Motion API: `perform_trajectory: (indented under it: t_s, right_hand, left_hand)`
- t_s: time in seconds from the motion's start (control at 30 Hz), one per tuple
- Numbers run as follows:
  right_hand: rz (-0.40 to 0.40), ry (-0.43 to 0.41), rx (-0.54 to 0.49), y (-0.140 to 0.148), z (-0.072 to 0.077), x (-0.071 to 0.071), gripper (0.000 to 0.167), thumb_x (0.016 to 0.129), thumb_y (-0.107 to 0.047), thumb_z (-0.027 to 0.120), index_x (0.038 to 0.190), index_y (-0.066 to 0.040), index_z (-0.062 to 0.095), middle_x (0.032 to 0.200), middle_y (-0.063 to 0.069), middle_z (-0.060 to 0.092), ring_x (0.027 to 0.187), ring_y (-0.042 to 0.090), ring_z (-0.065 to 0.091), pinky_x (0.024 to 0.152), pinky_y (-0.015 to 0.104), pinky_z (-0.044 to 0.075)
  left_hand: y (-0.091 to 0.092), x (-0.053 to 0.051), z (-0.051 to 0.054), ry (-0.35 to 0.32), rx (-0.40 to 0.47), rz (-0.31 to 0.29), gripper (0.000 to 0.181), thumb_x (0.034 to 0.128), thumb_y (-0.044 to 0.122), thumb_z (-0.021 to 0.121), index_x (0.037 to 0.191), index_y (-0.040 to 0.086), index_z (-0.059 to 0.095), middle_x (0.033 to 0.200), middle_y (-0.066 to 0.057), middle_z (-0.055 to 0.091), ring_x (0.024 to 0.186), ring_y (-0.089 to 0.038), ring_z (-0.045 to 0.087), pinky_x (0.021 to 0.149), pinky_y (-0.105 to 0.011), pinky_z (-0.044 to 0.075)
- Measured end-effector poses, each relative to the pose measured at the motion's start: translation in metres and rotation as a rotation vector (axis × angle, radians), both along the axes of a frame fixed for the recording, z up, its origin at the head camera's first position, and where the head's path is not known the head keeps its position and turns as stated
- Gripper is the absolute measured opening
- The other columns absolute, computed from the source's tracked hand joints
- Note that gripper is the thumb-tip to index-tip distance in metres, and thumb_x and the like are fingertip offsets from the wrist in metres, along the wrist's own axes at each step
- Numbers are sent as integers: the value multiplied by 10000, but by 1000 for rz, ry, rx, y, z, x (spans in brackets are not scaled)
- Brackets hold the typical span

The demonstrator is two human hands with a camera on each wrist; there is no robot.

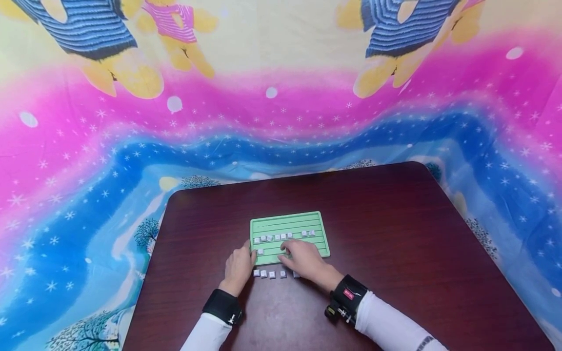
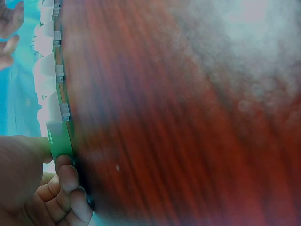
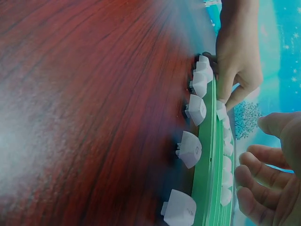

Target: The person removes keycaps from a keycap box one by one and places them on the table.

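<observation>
A light green grooved board (image 1: pixel 285 223) lies on the table with a row of white keycaps (image 1: pixel 277 237) across its middle and a single keycap (image 1: pixel 260 252) lower left. My left hand (image 1: pixel 239 263) holds the board's left edge; the left wrist view shows thumb and fingers (image 2: pixel 68 176) pinching its green corner (image 2: pixel 60 143). Above the lower right part of the board hovers my right hand (image 1: pixel 306 259), its fingers loosely bent. Between its thumb and fingers (image 3: pixel 256 172) I see nothing in the right wrist view. Lettered keycaps (image 3: pixel 190 149) stand along the near edge.
In front of the board, several loose keycaps (image 1: pixel 271 274) form a line on the dark red wooden table (image 1: pixel 386 229); the right hand partly covers the last one. A patterned cloth (image 1: pixel 263 117) hangs behind the table. Each wrist wears a black strap (image 1: pixel 221 306).
</observation>
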State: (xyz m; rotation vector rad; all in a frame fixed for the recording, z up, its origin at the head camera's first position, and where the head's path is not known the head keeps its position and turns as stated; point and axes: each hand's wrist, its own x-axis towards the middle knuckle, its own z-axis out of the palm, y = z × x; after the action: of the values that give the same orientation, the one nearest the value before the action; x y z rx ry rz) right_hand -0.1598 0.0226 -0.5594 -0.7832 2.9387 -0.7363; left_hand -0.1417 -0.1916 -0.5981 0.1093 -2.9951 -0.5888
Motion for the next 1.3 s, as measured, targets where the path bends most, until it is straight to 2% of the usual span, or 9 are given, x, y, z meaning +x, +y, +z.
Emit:
perform_trajectory:
  t_s: [0.33,0.77,1.1,1.3]
  right_hand:
    - [12,-2,-15,-14,-4,-7,245,907,-365,723,1047,-166,757,867,-53,716,743,57,630,598,233,467]
    - [28,-29,-43,-32,-9,-8,250,915,-329,720,1072,-136,742,785,-47,665,654,35,544,562,219,421]
    - [45,-27,-57,-48,-11,-10,290,915,-325,711,1136,-138,727,785,-24,687,635,30,526,531,210,397]
    - [38,-36,-41,-55,-13,-11,315,908,-303,724,1184,-151,715,768,-61,658,620,16,500,527,199,382]
  left_hand:
    - [0,1,2,3,-5,-3,382,966,226,659,1275,2,643,887,-221,747,661,-325,702,534,-437,506]
    - [0,1,1,22,-8,-2,356,956,210,667,1254,15,654,827,-212,737,631,-329,693,506,-440,486]
    - [0,0,-2,25,-15,2,311,953,199,662,1218,35,660,790,-209,726,605,-341,679,482,-444,461]
    - [0,0,-1,29,-17,3,310,956,207,668,1213,34,660,780,-209,723,594,-340,675,472,-436,454]
